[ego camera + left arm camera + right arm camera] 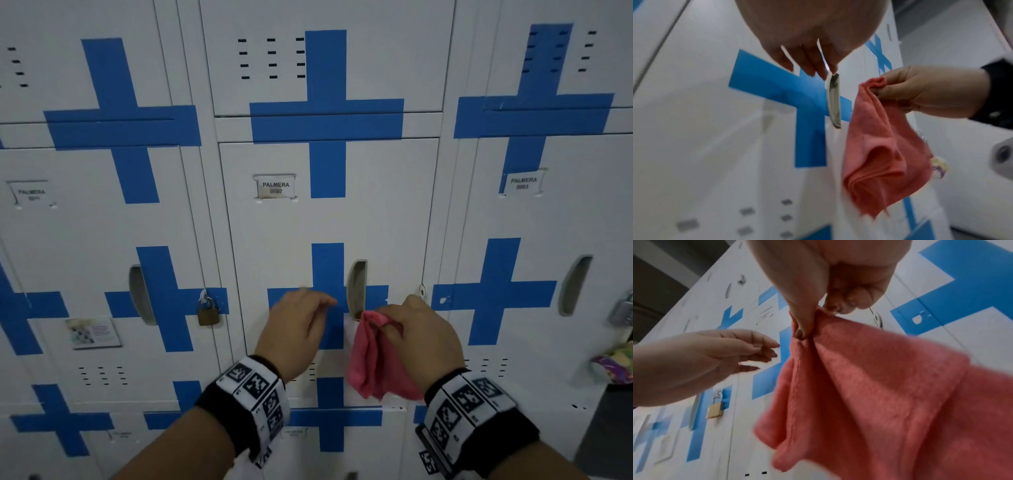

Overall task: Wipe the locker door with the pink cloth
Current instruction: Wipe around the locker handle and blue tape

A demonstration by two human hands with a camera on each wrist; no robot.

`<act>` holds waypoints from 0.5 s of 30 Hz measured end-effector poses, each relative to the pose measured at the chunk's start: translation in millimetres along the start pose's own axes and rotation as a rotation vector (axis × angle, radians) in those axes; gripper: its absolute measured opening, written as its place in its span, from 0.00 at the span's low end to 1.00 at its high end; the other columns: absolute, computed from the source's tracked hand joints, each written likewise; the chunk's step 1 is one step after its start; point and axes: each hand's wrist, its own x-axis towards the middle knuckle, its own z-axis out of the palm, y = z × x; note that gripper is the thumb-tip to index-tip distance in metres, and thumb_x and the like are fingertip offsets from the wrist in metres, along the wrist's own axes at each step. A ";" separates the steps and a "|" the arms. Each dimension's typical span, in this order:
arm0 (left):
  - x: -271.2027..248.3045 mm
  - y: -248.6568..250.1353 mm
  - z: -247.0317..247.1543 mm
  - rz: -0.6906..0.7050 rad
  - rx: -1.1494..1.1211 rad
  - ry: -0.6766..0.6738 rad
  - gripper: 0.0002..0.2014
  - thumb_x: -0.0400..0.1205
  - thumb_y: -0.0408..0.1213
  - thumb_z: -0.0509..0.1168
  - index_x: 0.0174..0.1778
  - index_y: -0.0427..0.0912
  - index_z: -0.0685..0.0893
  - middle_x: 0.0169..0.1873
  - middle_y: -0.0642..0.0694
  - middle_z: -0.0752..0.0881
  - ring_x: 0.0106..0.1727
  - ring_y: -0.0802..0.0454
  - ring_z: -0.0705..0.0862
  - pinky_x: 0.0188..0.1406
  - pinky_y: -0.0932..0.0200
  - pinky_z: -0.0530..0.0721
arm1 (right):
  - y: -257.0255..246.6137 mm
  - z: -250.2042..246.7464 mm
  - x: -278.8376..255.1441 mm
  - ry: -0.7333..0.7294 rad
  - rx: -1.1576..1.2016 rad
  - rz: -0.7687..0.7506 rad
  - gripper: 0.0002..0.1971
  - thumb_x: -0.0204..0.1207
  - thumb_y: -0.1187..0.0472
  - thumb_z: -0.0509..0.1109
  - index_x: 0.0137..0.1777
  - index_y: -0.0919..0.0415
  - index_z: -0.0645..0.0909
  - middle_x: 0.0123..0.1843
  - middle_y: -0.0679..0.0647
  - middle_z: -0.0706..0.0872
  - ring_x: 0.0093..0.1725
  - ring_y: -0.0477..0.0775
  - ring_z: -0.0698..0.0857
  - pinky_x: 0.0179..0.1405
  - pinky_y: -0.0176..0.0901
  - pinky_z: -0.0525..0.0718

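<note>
1. Head view: my right hand [416,337] pinches the limp pink terry cloth [375,359] by its top edge; the cloth hangs below the pinch, off the white steel locker door [329,219].
2. Left wrist view: my left hand [807,40] is empty, fingers relaxed, beside the pinch.
3. Right wrist view: the cloth drapes under my fingertips [800,328]; wiping not started, I judge.
</note>
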 end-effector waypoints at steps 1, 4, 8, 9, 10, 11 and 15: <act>8.9 -1.9 -7.1 0.094 0.172 0.060 0.14 0.81 0.39 0.54 0.55 0.52 0.83 0.51 0.54 0.83 0.54 0.55 0.79 0.56 0.56 0.73 | 0.0 1.5 2.7 0.018 0.032 0.014 0.12 0.80 0.47 0.58 0.50 0.39 0.84 0.41 0.44 0.73 0.38 0.44 0.78 0.37 0.38 0.75; 31.7 -3.9 -19.5 0.242 0.432 0.144 0.17 0.77 0.38 0.56 0.60 0.50 0.80 0.65 0.50 0.79 0.68 0.50 0.74 0.66 0.50 0.65 | 0.4 8.1 12.2 0.097 0.206 0.044 0.11 0.80 0.57 0.62 0.55 0.46 0.84 0.48 0.46 0.74 0.45 0.44 0.79 0.48 0.35 0.75; 39.6 -18.1 -9.0 0.260 0.584 0.044 0.31 0.76 0.37 0.62 0.78 0.46 0.65 0.82 0.46 0.57 0.82 0.45 0.52 0.79 0.38 0.50 | -6.9 17.5 22.7 0.215 0.384 0.000 0.11 0.79 0.62 0.63 0.54 0.46 0.84 0.51 0.45 0.73 0.50 0.43 0.79 0.53 0.36 0.78; 37.9 -22.0 -4.1 0.238 0.593 0.019 0.36 0.76 0.39 0.65 0.80 0.45 0.60 0.83 0.46 0.52 0.83 0.44 0.48 0.79 0.37 0.48 | -8.6 19.1 25.8 0.249 0.397 -0.029 0.12 0.79 0.62 0.64 0.54 0.45 0.83 0.51 0.45 0.72 0.51 0.43 0.78 0.52 0.35 0.77; 35.5 -25.1 0.4 0.217 0.601 0.005 0.39 0.76 0.41 0.67 0.81 0.44 0.55 0.83 0.45 0.48 0.83 0.43 0.46 0.78 0.37 0.46 | -10.3 19.9 28.5 0.270 0.404 -0.056 0.12 0.79 0.62 0.64 0.54 0.45 0.83 0.51 0.44 0.72 0.51 0.40 0.77 0.52 0.31 0.76; 32.9 -28.1 4.4 0.201 0.613 0.000 0.41 0.76 0.43 0.67 0.82 0.44 0.52 0.83 0.45 0.45 0.83 0.43 0.44 0.78 0.37 0.45 | -12.1 19.7 30.7 0.277 0.406 -0.088 0.12 0.79 0.62 0.65 0.55 0.44 0.83 0.51 0.43 0.72 0.51 0.37 0.76 0.51 0.26 0.74; 26.5 -40.6 10.9 0.170 0.647 0.001 0.43 0.76 0.45 0.65 0.83 0.43 0.48 0.83 0.44 0.44 0.83 0.44 0.44 0.77 0.37 0.45 | -17.9 22.0 33.7 0.215 0.445 -0.201 0.10 0.79 0.57 0.63 0.57 0.48 0.81 0.52 0.30 0.71 0.54 0.30 0.75 0.49 0.20 0.75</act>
